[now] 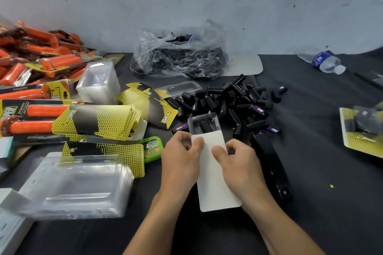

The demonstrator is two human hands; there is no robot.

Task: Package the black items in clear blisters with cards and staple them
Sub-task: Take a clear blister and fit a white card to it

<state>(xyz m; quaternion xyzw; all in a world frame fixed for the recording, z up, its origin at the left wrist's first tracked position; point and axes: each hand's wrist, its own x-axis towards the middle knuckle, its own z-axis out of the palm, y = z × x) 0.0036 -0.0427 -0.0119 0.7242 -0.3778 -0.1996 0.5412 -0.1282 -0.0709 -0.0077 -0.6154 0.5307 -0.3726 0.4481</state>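
A white-backed card [215, 180] lies between my hands, its far end slid partway into a clear blister [204, 123] that holds black items. My left hand [182, 157] pinches the card's left edge with its thumb on top. My right hand [238, 161] grips the right edge, thumb pressing the card. Beyond the blister is a heap of loose black items [232, 101], some with purple labels. A black stapler [271, 163] lies just right of my right hand.
Stacks of yellow-black cards [99, 122] and clear blisters [78, 184] sit at left, with orange packaged grips [41, 62] behind. A green timer [153, 148], a plastic bag of black items [180, 56], a water bottle [327, 62] and a finished pack [362, 130] are also on the table.
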